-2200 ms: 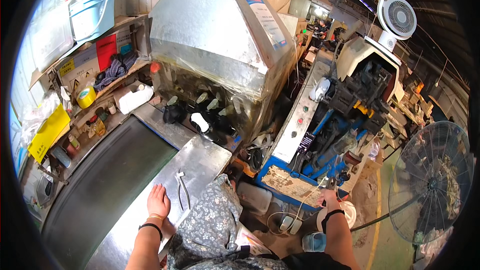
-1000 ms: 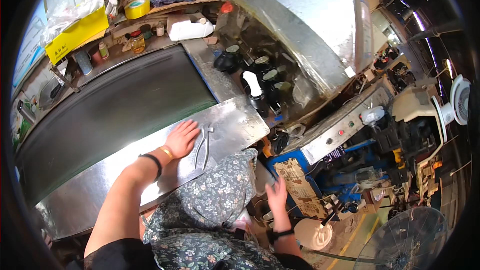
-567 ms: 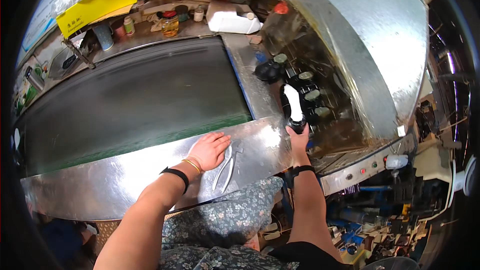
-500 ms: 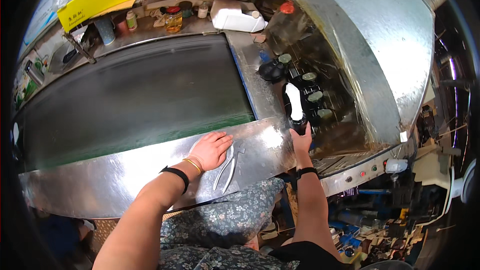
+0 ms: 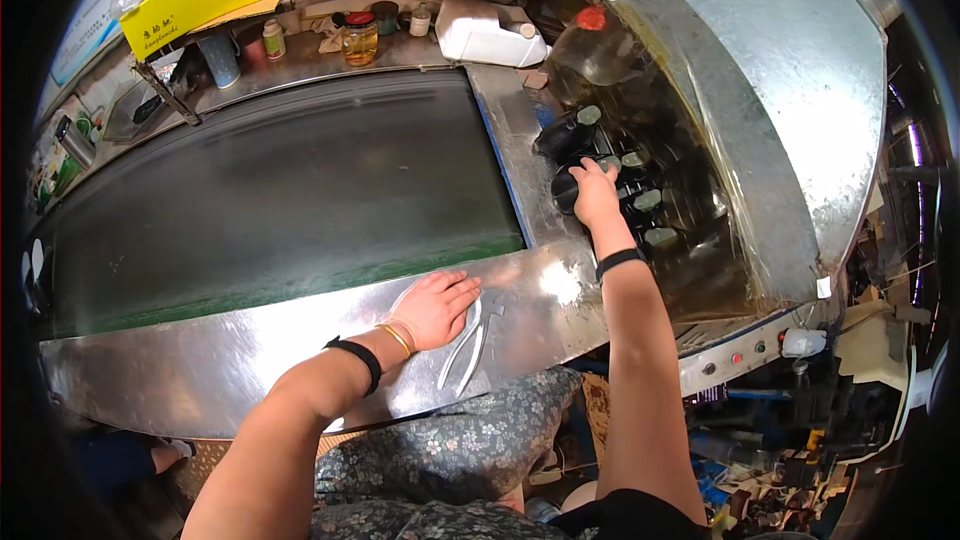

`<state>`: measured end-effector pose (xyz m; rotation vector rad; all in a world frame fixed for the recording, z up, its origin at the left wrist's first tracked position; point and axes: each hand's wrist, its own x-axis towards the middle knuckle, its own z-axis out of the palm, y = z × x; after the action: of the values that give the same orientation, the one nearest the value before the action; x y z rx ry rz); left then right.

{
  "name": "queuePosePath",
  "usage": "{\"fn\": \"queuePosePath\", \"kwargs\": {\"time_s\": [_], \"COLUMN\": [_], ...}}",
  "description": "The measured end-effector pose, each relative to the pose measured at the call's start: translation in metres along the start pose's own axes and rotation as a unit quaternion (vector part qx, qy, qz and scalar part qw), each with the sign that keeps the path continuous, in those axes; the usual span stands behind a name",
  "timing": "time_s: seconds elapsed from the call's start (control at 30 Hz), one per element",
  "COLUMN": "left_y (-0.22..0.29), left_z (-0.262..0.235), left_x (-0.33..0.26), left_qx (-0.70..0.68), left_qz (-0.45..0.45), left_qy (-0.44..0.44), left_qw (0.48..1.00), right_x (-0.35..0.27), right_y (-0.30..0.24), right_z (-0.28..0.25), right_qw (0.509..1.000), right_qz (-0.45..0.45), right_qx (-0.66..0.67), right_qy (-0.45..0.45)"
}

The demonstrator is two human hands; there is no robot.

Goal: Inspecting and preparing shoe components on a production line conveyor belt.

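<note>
- Head view: left hand [image 5: 437, 312] lies flat on the metal surface [image 5: 200, 380], just beside steel pliers [image 5: 481, 342]!
- Right hand [image 5: 596, 198], well apart, has fingers on a black shoe [image 5: 564, 190]; whether they're clamped, can't tell.
- That shoe's right of the dark belt [image 5: 290, 180].

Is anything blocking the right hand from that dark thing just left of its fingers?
Nothing visible blocks it: the right hand is right at the round black piece. Other black pieces stand close by, but not between them. Whatever lies under the hand is hidden.
</note>
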<state>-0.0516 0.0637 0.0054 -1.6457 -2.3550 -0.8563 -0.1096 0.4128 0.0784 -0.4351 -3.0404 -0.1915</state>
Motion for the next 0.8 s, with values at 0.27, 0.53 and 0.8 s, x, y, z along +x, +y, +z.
{"fn": "queuePosePath", "kwargs": {"time_s": [0.27, 0.53, 0.8], "left_y": [0.000, -0.003, 0.001], "left_z": [0.004, 0.003, 0.002], "left_x": [0.000, -0.009, -0.013], "left_qx": [-0.016, -0.002, 0.013], "left_qz": [-0.009, -0.015, -0.006], "left_qy": [0.010, -0.033, -0.029], "left_qw": [1.000, 0.999, 0.999], "right_x": [0.050, -0.115, -0.415], "right_y": [-0.014, -0.061, -0.141], "right_z": [0.030, -0.016, -0.074], "right_qw": [0.987, 0.909, 0.884], "right_qz": [0.064, -0.105, 0.041], "right_qx": [0.098, 0.403, 0.465], "right_qy": [0.108, 0.014, -0.005]}}
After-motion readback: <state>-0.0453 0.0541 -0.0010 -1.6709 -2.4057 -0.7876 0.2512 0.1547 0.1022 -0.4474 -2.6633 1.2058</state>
